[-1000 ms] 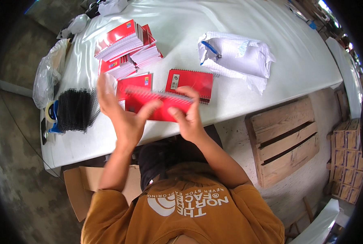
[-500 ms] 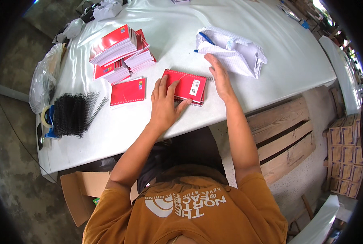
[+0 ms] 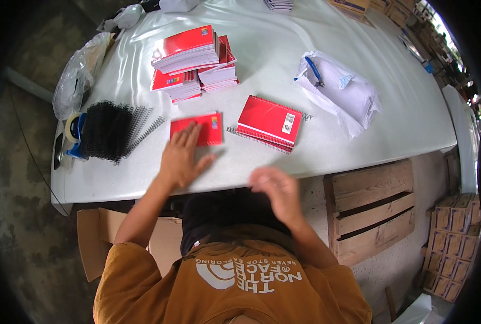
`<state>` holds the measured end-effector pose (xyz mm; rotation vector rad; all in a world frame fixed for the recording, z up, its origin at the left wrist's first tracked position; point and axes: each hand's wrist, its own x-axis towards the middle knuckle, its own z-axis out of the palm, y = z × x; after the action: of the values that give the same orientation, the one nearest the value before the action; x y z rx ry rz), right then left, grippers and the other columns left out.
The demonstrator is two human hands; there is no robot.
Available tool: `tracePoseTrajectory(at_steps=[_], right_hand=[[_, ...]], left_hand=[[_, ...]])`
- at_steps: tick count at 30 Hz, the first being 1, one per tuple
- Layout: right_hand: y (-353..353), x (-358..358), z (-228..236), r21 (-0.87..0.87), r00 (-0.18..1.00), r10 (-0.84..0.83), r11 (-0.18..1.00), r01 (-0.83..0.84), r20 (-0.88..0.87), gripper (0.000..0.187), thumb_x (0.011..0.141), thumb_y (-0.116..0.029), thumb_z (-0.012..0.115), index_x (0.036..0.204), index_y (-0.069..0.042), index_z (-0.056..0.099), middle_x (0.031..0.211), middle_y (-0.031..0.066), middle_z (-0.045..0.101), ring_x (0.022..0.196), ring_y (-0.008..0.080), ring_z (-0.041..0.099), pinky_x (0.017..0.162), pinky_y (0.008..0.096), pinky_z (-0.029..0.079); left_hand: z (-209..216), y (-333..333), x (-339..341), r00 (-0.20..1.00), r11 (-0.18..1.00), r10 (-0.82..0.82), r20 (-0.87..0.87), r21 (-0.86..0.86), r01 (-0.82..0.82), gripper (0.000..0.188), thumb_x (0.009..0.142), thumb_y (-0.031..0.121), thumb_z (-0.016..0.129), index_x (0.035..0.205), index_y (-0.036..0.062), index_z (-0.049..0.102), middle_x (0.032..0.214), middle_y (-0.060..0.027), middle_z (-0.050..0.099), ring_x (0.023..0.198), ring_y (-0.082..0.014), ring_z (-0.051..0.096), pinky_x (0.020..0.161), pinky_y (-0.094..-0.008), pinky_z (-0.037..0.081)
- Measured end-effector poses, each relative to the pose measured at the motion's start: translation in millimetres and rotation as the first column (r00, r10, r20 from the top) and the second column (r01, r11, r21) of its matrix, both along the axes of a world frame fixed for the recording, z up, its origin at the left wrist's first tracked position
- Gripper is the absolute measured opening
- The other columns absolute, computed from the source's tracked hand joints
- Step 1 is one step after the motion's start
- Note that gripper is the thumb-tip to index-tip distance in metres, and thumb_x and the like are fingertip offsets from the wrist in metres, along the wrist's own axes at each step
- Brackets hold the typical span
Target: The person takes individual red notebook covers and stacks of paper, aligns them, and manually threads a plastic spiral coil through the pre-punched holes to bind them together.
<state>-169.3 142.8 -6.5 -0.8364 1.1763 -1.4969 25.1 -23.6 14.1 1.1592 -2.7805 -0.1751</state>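
My left hand (image 3: 182, 159) lies with its fingers stretched out on a small red notebook (image 3: 210, 132) at the table's near side. The row of holes along that notebook's near edge shows no coil in it. My right hand (image 3: 277, 189) hangs off the table's near edge, smeared by motion, and nothing can be made out in it. Between and beyond the hands rests a small pile of red spiral notebooks (image 3: 267, 121), with dark coil ends sticking out at both sides. Behind my left hand stand stacks of red notebooks (image 3: 185, 48) with white page edges.
Black spiral coils (image 3: 111, 132) lie bundled at the left, beside a blue tape dispenser (image 3: 76, 135). At the right, blue-handled pliers (image 3: 314, 70) rest on crumpled white paper (image 3: 340, 97). Below the table are a cardboard box (image 3: 92, 237) and a wooden pallet (image 3: 372, 210).
My left hand has moved left from the spiral notebooks onto the loose red notebook. My right hand has drawn back toward me from beside the paper. The view has shifted.
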Motion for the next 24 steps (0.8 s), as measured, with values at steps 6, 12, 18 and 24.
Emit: tracePoseTrajectory(at_steps=[6,12,18,24], right_hand=[[-0.5,67.2,-41.2,0.187,0.901,0.257,0.923,-0.336,0.348,0.033,0.093,-0.029,0.053,0.108,0.0,0.055,0.085,0.004,0.063,0.077,0.0141,0.061,0.068,0.0287,0.05],[-13.1,38.6,43.6,0.12,0.235,0.187,0.954,-0.273,-0.954,0.014,0.084,-0.015,0.057,0.091,-0.003,0.058,0.071,0.0151,0.063,0.059,0.0309,0.063,0.053,0.0384,0.05],[-53.0,4.2,-0.5,-0.237,0.954,-0.123,0.97,0.057,-0.273,0.027,0.073,-0.004,0.076,0.09,-0.002,0.055,0.081,0.0017,0.058,0.073,0.0061,0.053,0.066,0.0221,0.045],[-55.1,1.6,-10.5,-0.335,0.983,-0.148,0.936,0.104,-0.108,0.048,0.074,0.01,0.068,0.11,-0.002,0.038,0.106,0.0107,0.048,0.087,0.0128,0.061,0.076,0.0244,0.051]], left_hand=[[35.6,100.8,-2.1,0.976,0.913,0.066,-0.209,0.408,0.026,0.06,0.084,0.02,0.057,0.131,-0.0082,0.034,0.124,-0.029,0.046,0.112,-0.0437,0.046,0.099,-0.0464,0.034],[59.8,74.5,12.0,0.892,0.985,-0.115,-0.437,0.065,0.158,0.05,0.07,0.001,0.061,0.118,0.0033,0.048,0.104,-0.0133,0.057,0.103,-0.0287,0.052,0.095,-0.0377,0.035],[-7.8,53.0,-1.6,0.436,0.772,0.444,-0.783,0.581,0.256,0.028,0.079,-0.005,0.054,0.105,0.0013,0.05,0.095,-0.0134,0.056,0.095,-0.0202,0.053,0.086,-0.0292,0.039],[-17.3,4.7,38.2,0.877,0.977,0.12,-0.466,-0.102,-0.188,0.041,0.073,0.0,0.059,0.113,0.0043,0.052,0.103,-0.0166,0.056,0.099,-0.0333,0.052,0.086,-0.0423,0.038]])
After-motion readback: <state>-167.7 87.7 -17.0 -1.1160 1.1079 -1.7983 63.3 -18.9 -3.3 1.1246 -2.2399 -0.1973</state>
